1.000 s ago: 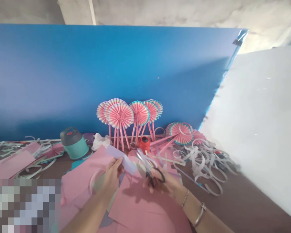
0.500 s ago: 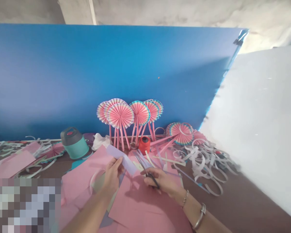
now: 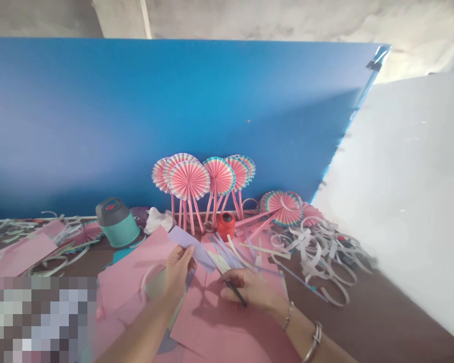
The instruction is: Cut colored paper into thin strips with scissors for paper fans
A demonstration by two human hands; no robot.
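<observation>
My left hand pinches a narrow piece of lavender paper between thumb and fingers, above pink sheets. In my right hand is a pair of scissors with dark handles, its blades pointing up and left near the paper's right end. Whether the blades touch the paper I cannot tell. Below both hands lies a large pink sheet. Thin lavender and cream paper strips are scattered just beyond the scissors.
Several pink pleated paper fans stand against the blue panel. A red spool sits before them. A teal container with a grey lid is at left. Curled white strips and more fans lie at right.
The scissors' handles have come closer together in my right hand, and the blades have turned slightly. My left hand still holds the lavender paper in almost the same place.
</observation>
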